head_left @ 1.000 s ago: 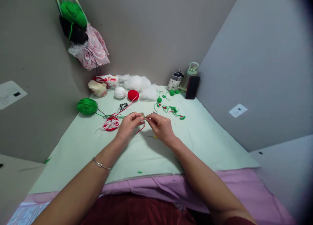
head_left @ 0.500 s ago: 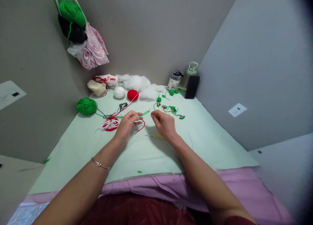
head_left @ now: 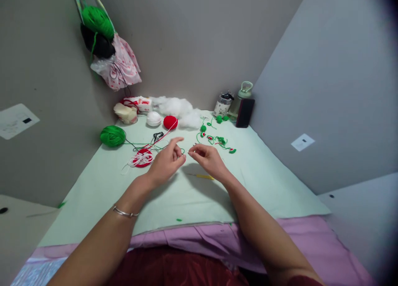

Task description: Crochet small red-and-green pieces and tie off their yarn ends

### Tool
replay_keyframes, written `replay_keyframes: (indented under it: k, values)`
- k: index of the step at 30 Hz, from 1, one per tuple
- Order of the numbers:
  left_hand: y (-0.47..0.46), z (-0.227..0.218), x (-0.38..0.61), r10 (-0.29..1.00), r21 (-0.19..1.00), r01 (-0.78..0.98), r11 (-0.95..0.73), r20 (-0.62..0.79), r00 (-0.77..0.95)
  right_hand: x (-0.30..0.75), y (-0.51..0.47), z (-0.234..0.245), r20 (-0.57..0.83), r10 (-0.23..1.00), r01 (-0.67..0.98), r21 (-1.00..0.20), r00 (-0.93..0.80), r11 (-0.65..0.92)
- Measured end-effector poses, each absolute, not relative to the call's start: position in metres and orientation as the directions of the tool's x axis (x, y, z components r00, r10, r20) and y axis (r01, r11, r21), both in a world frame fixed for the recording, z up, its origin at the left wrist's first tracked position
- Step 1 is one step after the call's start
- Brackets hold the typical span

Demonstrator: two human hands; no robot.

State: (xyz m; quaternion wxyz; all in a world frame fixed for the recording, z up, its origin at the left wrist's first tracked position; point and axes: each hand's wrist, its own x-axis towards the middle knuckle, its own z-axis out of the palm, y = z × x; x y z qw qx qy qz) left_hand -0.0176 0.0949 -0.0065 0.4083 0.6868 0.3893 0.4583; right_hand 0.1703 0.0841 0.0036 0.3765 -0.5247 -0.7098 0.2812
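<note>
Over the pale green cloth [head_left: 255, 174], my left hand [head_left: 166, 163] has its index finger raised and the other fingers curled around a thin green yarn strand [head_left: 184, 150]. My right hand [head_left: 208, 158] sits a few centimetres to the right, thumb and fingertips pinched on the same strand. Both hands hover just above the cloth. A crochet hook with a yellow handle [head_left: 202, 177] lies on the cloth under my right wrist. Green and red threads run back from my left hand to a green yarn ball [head_left: 112, 135] and a red yarn ball [head_left: 170, 122].
A red disc with white yarn [head_left: 141, 157] lies left of my hands. Small green and red crocheted pieces [head_left: 219, 140], a white ball [head_left: 153, 118], stuffing [head_left: 178, 106], a jar [head_left: 222, 105], a bottle [head_left: 241, 96] and a phone [head_left: 244, 111] line the back. A bag [head_left: 118, 66] hangs on the wall.
The hands parted, then closed in again. My left hand rose and lifted its index finger, and the hanging red yarn end is now out of sight. The yellow-handled hook now shows on the cloth.
</note>
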Motion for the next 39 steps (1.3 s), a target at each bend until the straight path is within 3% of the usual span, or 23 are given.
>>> replay_keyframes:
  k: [2, 5, 9, 11, 16, 19, 24, 27, 31, 39]
  values:
    - [0.094, -0.007, -0.019, 0.851, 0.807, 0.321, -0.496, 0.379, 0.364, 0.171, 0.082, 0.006, 0.225, 0.951, 0.492, -0.816, -0.214, 0.304]
    - [0.097, 0.000, -0.027, 0.807, 0.736, 0.352, -0.578, 0.450, 0.383, 0.176, 0.080, 0.010, 0.204, 0.932, 0.439, -0.838, -0.298, 0.324]
    - [0.104, 0.028, -0.050, 0.870, 0.838, 0.235, -0.493, 0.463, 0.170, 0.184, 0.082, 0.018, 0.206, 0.924, 0.534, -0.767, -0.322, 0.357]
    - [0.107, 0.046, -0.064, 0.904, 0.894, 0.134, -0.428, 0.421, 0.075, 0.188, 0.087, 0.020, 0.194, 0.924, 0.664, -0.649, -0.328, 0.372]
    - [0.113, 0.082, -0.093, 0.904, 0.891, -0.150, -0.428, 0.423, -0.065, 0.196, 0.104, 0.027, 0.149, 0.953, 0.881, -0.365, -0.264, 0.301]
    - [0.112, 0.096, -0.104, 0.909, 0.878, -0.237, -0.417, 0.394, -0.139, 0.208, 0.115, 0.035, 0.161, 0.977, 0.919, -0.347, -0.136, 0.185]
    - [0.111, 0.103, -0.112, 0.881, 0.854, -0.253, -0.454, 0.389, -0.270, 0.235, 0.131, 0.047, 0.217, 0.974, 0.931, -0.341, -0.057, 0.130]
    - [0.110, 0.104, -0.112, 0.879, 0.857, -0.240, -0.456, 0.391, -0.274, 0.239, 0.137, 0.046, 0.179, 0.982, 0.955, -0.278, -0.060, 0.108]
    - [0.111, 0.109, -0.111, 0.872, 0.857, -0.214, -0.470, 0.413, -0.263, 0.226, 0.135, 0.027, 0.011, 0.982, 0.975, -0.119, -0.188, 0.188]
    - [0.127, 0.127, -0.114, 0.830, 0.824, -0.130, -0.551, 0.525, -0.190, 0.209, 0.135, 0.005, 0.012, 0.963, 0.955, -0.126, -0.271, 0.270]
